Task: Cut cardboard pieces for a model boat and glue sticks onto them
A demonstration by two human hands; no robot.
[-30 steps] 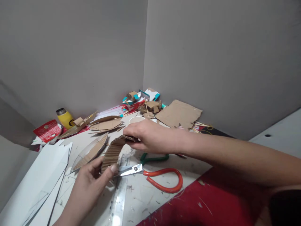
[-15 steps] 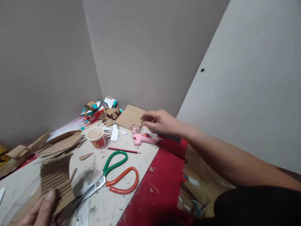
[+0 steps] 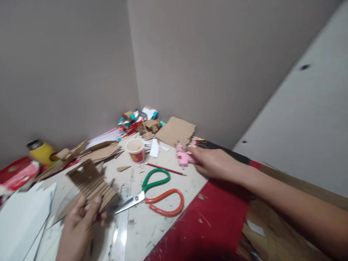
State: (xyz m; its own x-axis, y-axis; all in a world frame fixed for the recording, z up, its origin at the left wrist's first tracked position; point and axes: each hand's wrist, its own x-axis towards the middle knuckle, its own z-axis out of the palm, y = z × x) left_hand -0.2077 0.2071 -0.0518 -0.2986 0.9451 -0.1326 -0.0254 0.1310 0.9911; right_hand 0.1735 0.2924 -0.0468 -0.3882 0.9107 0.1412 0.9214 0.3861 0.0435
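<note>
Left hand point(image 3: 78, 226) pinches corrugated cardboard strip point(image 3: 91, 185) above board, fingers closed on lower edge. Right hand point(image 3: 213, 163) rests on pink glue gun point(image 3: 182, 156) beside paper cup point(image 3: 135, 149); grip closure unclear. Strip cut, not yet glued. Scissors point(image 3: 152, 195) lie idle between hands.

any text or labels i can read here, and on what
None can be read.
Red and white cup: a yellowish mark on its red band, too blurred to read.
Red packet at far left: pale print, motion-blurred, unreadable.
Teal and white box in the corner: no legible print.
Yellow bottle: no lettering can be made out.
Pink glue gun at the right hand and the corrugated card in the left hand: no markings show.
</note>
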